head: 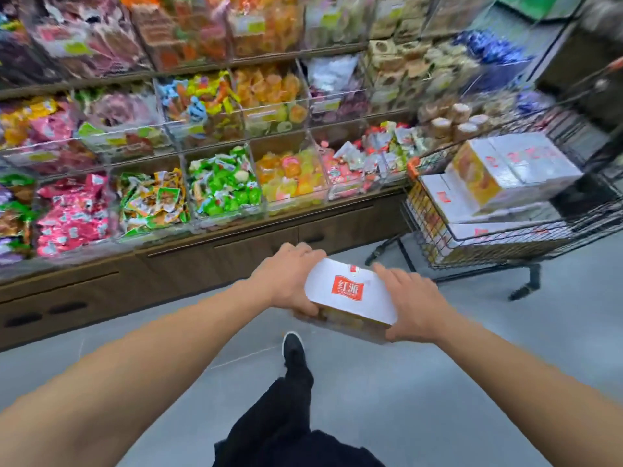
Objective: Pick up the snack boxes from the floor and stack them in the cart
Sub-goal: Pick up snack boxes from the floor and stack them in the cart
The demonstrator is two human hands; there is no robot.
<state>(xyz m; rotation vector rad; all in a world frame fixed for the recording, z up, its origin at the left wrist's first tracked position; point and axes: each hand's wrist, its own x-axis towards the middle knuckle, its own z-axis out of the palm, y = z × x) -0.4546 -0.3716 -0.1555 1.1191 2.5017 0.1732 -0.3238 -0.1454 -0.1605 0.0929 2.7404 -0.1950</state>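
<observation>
Both hands, left and right, clamp box by ends; your risk: cart stack sits tilted, may slide.

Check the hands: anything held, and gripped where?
Yes: one white snack box, held between both hands by its two short ends, left hand on the left end, right hand on the right end, fingers wrapping its edges.
</observation>
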